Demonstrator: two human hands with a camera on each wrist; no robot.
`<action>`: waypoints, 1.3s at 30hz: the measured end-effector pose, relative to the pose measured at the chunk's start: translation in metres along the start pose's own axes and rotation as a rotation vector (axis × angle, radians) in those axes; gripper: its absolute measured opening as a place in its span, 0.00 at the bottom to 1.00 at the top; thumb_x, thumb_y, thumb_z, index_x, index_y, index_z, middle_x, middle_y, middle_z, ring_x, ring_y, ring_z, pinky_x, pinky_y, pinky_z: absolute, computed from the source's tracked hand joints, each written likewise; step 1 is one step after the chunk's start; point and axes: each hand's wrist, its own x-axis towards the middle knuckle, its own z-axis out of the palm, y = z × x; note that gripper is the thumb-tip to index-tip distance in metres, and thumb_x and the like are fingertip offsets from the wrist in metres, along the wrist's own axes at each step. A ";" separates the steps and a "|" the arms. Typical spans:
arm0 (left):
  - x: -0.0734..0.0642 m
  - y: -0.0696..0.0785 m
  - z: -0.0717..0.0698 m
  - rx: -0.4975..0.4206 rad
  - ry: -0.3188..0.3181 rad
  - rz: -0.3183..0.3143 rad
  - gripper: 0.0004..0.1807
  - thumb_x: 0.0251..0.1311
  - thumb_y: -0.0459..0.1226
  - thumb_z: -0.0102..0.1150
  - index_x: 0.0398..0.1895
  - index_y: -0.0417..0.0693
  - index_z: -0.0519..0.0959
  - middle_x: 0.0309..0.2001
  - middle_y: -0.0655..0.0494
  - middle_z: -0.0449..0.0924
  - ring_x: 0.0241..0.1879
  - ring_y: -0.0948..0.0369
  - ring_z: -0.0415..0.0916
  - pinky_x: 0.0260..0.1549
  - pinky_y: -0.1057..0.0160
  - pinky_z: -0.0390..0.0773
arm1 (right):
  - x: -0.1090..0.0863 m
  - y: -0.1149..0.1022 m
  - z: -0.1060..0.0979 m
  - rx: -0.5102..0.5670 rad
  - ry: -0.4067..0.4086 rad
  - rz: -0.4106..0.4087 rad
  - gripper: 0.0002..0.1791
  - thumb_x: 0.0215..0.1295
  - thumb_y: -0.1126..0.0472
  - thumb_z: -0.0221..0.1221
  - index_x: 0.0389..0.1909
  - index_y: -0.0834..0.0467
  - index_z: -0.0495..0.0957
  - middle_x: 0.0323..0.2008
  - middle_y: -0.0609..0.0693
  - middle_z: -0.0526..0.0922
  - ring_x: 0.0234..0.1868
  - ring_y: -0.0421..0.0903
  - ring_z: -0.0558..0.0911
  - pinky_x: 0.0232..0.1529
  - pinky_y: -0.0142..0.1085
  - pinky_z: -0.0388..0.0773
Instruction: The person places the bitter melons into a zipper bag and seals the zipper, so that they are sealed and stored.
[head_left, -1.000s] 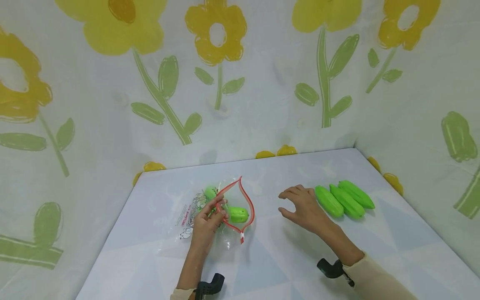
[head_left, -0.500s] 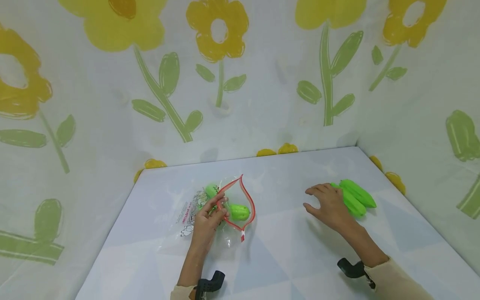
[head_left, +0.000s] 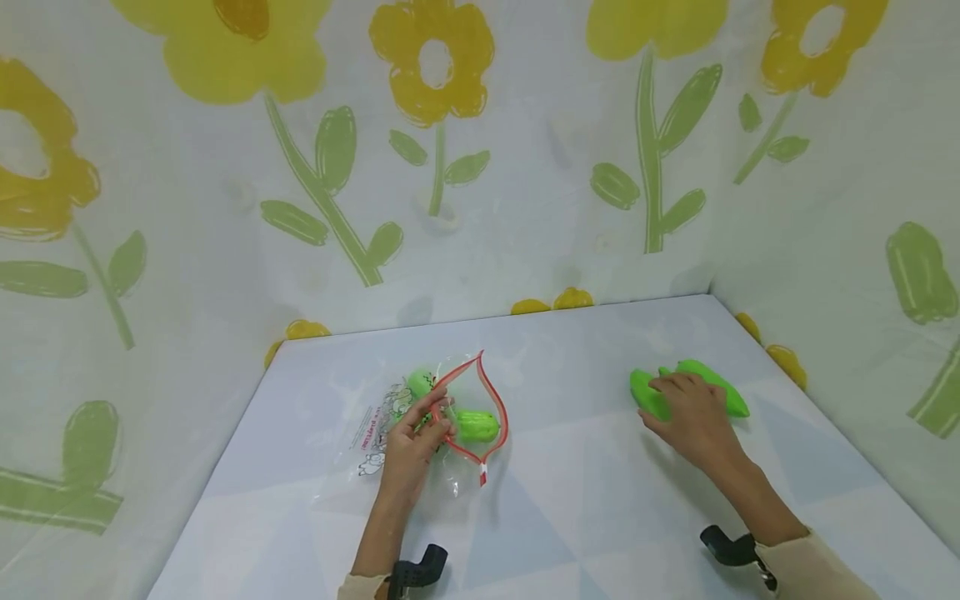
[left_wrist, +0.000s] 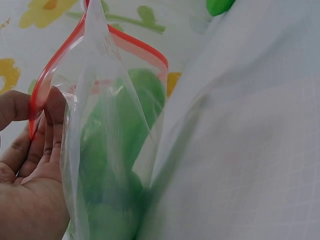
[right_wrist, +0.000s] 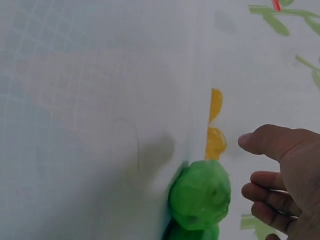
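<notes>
My left hand pinches the red-edged mouth of a clear zip bag between thumb and fingers. The bag's mouth gapes, and bright green cucumber-like vegetables lie inside, seen through the film in the left wrist view. At the right of the table, my right hand hovers over several more of these long green vegetables, hiding part of them in the head view. Its thumb and fingers are spread and bent, with nothing between them. The right wrist view has one vegetable's rounded end beside the fingers.
A white table with pale blue triangles carries everything. Behind it and at both sides hangs a white cloth printed with yellow flowers. A black wrist mount sits on the left forearm, another on the right.
My right hand has moved right, from left of the loose green vegetables to over them. The left hand and the bag have stayed about where they were.
</notes>
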 end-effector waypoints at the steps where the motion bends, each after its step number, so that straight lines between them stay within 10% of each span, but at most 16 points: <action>1: 0.000 0.000 0.000 -0.001 -0.002 0.002 0.26 0.62 0.26 0.63 0.65 0.46 0.76 0.61 0.45 0.75 0.38 0.60 0.80 0.44 0.66 0.82 | -0.001 0.002 -0.001 -0.003 -0.003 0.009 0.27 0.54 0.56 0.72 0.52 0.67 0.80 0.52 0.66 0.79 0.56 0.65 0.71 0.44 0.61 0.64; 39: -0.002 0.000 -0.001 -0.051 -0.028 0.024 0.26 0.63 0.25 0.61 0.65 0.43 0.74 0.63 0.39 0.71 0.39 0.61 0.79 0.44 0.68 0.82 | -0.021 0.019 0.005 -0.066 0.039 0.087 0.29 0.46 0.57 0.75 0.46 0.71 0.81 0.44 0.68 0.80 0.49 0.66 0.72 0.39 0.58 0.61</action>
